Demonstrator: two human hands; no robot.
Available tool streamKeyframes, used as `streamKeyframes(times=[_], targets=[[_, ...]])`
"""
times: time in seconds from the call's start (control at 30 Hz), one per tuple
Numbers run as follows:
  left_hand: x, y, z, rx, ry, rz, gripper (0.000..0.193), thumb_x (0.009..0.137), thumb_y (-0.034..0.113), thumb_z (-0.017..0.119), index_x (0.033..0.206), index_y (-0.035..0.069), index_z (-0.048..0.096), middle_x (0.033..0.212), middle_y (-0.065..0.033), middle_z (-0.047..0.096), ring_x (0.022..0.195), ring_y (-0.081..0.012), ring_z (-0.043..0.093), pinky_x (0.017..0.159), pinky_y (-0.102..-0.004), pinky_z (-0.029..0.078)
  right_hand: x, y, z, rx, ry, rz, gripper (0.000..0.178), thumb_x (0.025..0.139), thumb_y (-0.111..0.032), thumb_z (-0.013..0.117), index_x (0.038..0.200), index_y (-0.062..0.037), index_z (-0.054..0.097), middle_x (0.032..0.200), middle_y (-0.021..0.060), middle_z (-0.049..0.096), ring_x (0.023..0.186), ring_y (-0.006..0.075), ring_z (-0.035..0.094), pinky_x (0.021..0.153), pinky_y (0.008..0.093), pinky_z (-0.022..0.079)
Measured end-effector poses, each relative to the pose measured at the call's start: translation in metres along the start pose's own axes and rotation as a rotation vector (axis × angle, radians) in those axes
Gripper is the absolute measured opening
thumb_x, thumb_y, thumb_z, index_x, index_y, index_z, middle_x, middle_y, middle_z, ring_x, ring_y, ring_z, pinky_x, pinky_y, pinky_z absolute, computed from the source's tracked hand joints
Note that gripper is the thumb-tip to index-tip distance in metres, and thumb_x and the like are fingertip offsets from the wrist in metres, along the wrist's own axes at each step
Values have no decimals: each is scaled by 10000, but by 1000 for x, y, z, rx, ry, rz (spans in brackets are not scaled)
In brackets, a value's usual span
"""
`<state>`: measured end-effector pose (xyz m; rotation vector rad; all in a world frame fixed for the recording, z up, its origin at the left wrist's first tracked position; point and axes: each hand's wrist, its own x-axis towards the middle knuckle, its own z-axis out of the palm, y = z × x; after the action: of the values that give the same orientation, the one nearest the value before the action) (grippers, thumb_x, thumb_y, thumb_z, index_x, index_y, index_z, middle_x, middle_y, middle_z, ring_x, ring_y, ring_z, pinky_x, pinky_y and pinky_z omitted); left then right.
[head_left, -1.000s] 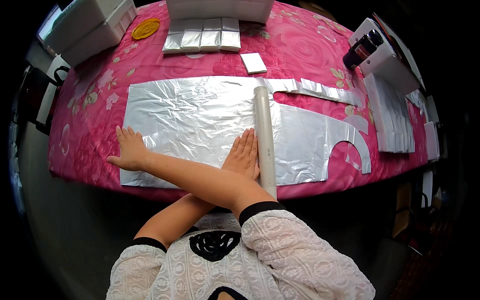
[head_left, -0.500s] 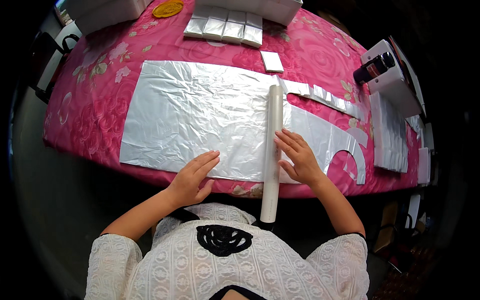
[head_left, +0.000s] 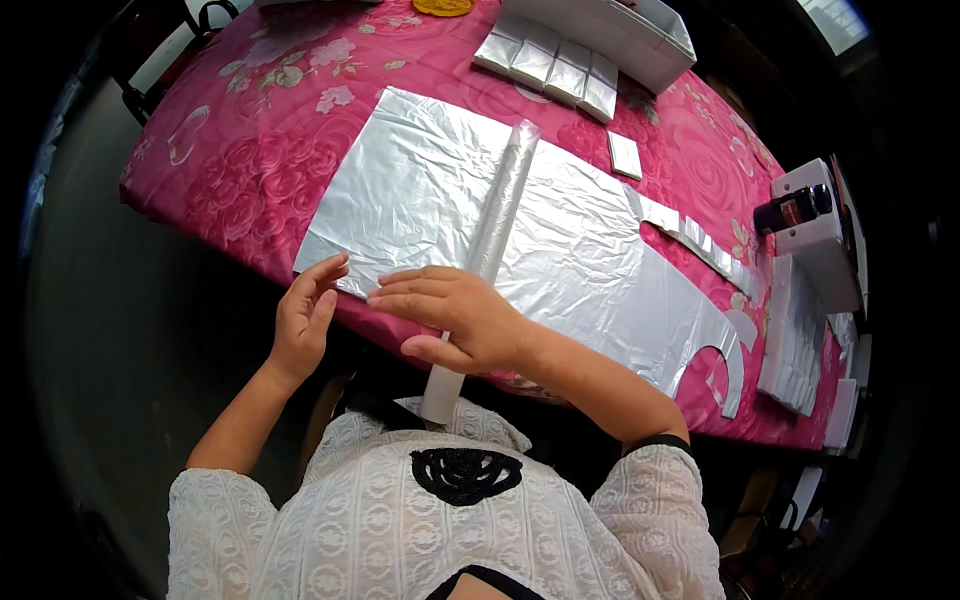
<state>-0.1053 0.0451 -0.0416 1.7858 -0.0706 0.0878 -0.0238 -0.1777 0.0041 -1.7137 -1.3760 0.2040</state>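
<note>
A large silvery plastic bag with cut-out handles (head_left: 580, 240) lies spread across the table, wrinkled over its middle. Across it rests a pale, translucent roller tube (head_left: 507, 190), whose near end sticks out past the table's front edge. My right hand (head_left: 465, 318) lies over the lower part of the tube, palm down, fingers stretched out to the left. Beside the bag's near left corner, my left hand (head_left: 310, 318) is raised with its fingers apart and holds nothing.
Folded silver packets (head_left: 548, 62) sit in a row by a white box (head_left: 625, 40) at the back. A single packet (head_left: 624, 157) lies nearer. At right are a stack of silvery bags (head_left: 795, 335) and a dark jar (head_left: 793, 209). A pink floral cloth (head_left: 225, 190) covers the table.
The roller tube has moved left across the bag, with my right hand following it. My left hand has shifted left to the bag's corner. The whole view has turned somewhat.
</note>
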Motion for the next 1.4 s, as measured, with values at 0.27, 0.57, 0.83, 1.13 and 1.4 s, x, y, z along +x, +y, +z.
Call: streamKeyframes(times=[0.27,0.57,0.83,1.13,1.4], targets=[[-34,-5,-30,27,44,-110,335,895,97,451,1211,-9,494,1152,-113,554,1035,-175,549,910,-285,415,19,93,0,-635,-226,11,555,865,-450,465,1281,-82,455,1326,97,454,1284,264,345,1082,446,204],[-31,-7,-23,361,53,-299,567,807,252,642,1246,-24,413,1098,-179,549,898,-228,591,791,-321,479,149,107,86,-528,464,279,424,757,-141,547,1161,-12,533,1233,145,516,1257,303,369,1057,434,231],[-34,-9,-16,-439,-104,-599,501,767,104,672,1205,-5,455,1044,-86,578,852,-136,595,725,-273,506,112,97,86,264,902,657,880,742,-173,583,1383,78,34,1373,287,251,1291,398,245,1076,424,186],[-2,26,16,-1128,-607,-606,776,704,421,674,1219,-102,422,942,-165,611,679,-190,636,619,-285,529,61,28,2,1139,579,457,654,739,-575,644,1053,-16,514,838,101,606,812,196,595,730,349,508],[-2,44,62,-495,-294,-535,394,746,169,715,1035,-7,513,781,-41,553,625,-104,562,567,-249,483,6,22,-8,788,771,650,490,708,-392,761,950,-26,542,764,43,573,654,101,531,589,234,434]])
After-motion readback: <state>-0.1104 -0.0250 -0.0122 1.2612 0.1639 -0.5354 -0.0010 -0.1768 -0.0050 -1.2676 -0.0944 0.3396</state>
